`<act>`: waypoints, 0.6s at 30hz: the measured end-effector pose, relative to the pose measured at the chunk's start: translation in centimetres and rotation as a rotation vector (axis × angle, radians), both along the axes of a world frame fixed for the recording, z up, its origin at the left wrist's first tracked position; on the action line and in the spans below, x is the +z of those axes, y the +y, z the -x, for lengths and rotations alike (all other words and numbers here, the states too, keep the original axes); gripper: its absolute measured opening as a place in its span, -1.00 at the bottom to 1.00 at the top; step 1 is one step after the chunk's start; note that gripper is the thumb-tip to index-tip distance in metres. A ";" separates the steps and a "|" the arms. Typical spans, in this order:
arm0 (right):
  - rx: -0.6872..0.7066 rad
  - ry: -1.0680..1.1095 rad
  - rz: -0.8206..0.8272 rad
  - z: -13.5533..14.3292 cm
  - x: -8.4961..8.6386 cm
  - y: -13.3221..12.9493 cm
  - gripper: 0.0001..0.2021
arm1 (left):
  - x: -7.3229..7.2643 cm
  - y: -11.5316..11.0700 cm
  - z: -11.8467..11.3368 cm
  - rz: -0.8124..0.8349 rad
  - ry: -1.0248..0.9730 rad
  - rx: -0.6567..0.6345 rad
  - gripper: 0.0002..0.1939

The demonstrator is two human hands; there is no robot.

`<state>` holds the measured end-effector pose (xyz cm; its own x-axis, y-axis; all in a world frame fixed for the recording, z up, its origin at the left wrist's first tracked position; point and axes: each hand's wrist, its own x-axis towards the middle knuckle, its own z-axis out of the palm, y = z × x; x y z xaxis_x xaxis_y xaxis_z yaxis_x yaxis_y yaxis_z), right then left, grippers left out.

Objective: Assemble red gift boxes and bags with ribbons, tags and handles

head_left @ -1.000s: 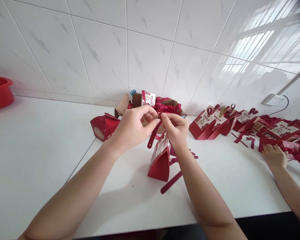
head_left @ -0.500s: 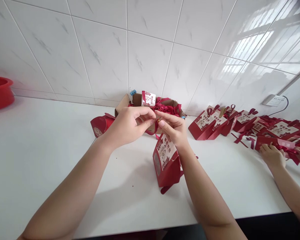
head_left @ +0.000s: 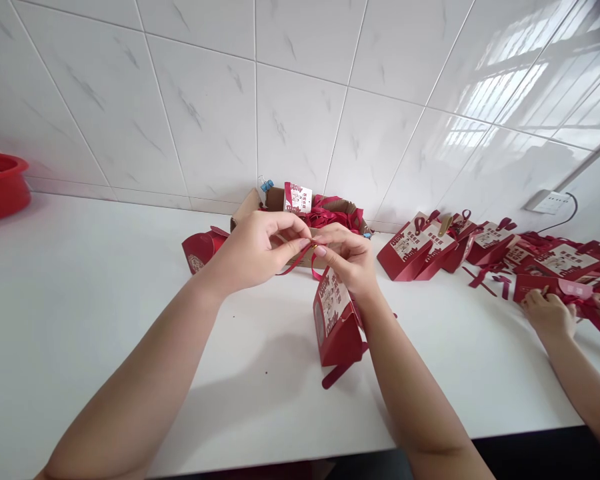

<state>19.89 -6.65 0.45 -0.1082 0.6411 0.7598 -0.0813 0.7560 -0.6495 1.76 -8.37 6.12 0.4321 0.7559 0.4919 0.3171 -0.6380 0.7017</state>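
Note:
My left hand [head_left: 260, 250] and my right hand [head_left: 349, 257] meet over the middle of the white table. Their fingertips pinch a thin dark red ribbon [head_left: 315, 268], part of which loops down below the fingers. A tiny gold-coloured piece [head_left: 315, 247] shows on it at my right fingertips. Just below my right hand is a red gift box [head_left: 341, 343] with a white printed label; my wrist and forearm cover part of it. A dark red strap [head_left: 336, 377] sticks out at its base. Whether the ribbon joins the box is hidden.
Behind my hands stands a cardboard box [head_left: 245, 208] full of red ribbons [head_left: 330, 217]. Left of it lies another red box [head_left: 200, 248]. Finished-looking gift boxes [head_left: 405, 250] line the right. A co-worker's hand [head_left: 550, 313] handles one there. A red basin [head_left: 3, 190] sits far left.
The gift box has shifted slightly right and turned a little. My right fingers have curled in to meet the left ones, and a ribbon length now hangs under my left fingers.

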 end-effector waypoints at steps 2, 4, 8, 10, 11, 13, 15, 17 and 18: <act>0.016 -0.001 -0.022 -0.1 0.0 0.1 -0.93 | 0.1 0.0 0.0 0.023 -0.002 -0.006 -0.89; 0.009 -0.005 -0.019 -0.1 0.0 0.2 -0.94 | 0.1 -0.1 -0.1 0.045 0.001 0.000 -0.88; -0.034 -0.020 0.016 -0.1 0.0 0.0 -0.95 | 0.0 -0.1 -0.2 0.053 -0.004 0.029 -0.89; -0.036 -0.015 0.019 0.0 0.0 0.0 -0.95 | -0.1 -0.1 -0.3 0.041 -0.011 0.036 -0.89; -0.039 -0.013 0.016 0.0 0.0 0.0 -0.95 | -0.2 -0.2 -0.3 0.027 -0.016 0.038 -0.90; -0.055 -0.018 0.009 0.0 0.0 0.1 -0.96 | -0.3 -0.2 -0.4 -0.009 -0.026 0.047 -0.90; -0.073 -0.031 0.001 0.0 0.1 0.1 -0.97 | -0.3 -0.3 -0.5 -0.044 -0.026 0.061 -0.91; -0.080 -0.045 -0.021 0.0 0.1 0.1 -0.98 | -0.3 -0.4 -0.6 -0.060 -0.013 0.074 -0.90; -0.079 -0.051 -0.033 0.0 0.1 0.1 -0.99 | -0.3 -0.4 -0.6 -0.065 -0.006 0.079 -0.89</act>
